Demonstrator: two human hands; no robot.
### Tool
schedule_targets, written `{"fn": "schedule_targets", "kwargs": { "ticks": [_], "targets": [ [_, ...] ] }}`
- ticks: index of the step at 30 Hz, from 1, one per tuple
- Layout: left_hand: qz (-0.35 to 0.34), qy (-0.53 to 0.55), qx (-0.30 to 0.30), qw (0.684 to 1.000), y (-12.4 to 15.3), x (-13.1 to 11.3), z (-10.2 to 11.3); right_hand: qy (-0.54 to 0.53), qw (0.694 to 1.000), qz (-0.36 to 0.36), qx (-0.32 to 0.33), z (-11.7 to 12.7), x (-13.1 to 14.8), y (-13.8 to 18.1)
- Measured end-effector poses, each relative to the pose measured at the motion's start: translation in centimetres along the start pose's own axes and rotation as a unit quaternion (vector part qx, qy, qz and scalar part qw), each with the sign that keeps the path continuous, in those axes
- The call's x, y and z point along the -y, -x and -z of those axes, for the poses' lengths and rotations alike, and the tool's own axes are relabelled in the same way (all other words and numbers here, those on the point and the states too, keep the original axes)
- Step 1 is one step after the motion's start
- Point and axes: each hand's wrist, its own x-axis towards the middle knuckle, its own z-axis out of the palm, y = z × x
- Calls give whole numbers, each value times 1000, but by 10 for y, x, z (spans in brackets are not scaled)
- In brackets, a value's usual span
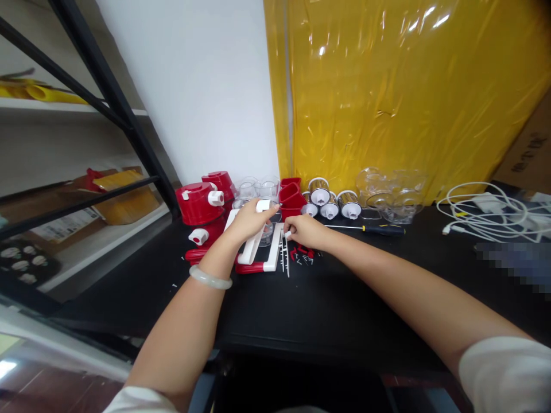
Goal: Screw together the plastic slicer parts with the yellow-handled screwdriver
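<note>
My left hand (247, 221) reaches across the black table (336, 298) and closes its fingers on a small white plastic part (263, 205) above several white and red crank handles (258, 252). A pale bangle (210, 279) sits on that wrist. My right hand (303, 230) rests beside it with fingers curled, pinching a small white piece (287, 234) near thin white rods (284, 258) and tiny red clips (303, 252).
Red housings (198, 202) and clear cups (258, 187) stand at the back left. Red hoppers (291, 195), metal drum blades (331, 202) and clear plastic bodies (390, 192) line the yellow sheet (408, 92). A screwdriver (374, 229) and white cables (486, 218) lie to the right. A black shelf frame (112, 97) rises on the left.
</note>
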Motion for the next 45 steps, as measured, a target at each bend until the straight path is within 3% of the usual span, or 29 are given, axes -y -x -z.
{"fn": "schedule_targets", "kwargs": {
  "ticks": [20, 28, 45],
  "targets": [
    [-5, -18, 3, 1000, -1, 1, 0, 27, 999, 40, -25, -10, 3, 3],
    [-7, -22, 2, 1000, -1, 1, 0, 78, 996, 36, -17, -2, 9, 5],
    [-1, -32, 1, 1000, 0, 0, 1, 56, 998, 10, -11, -2, 10, 6]
  ]
}}
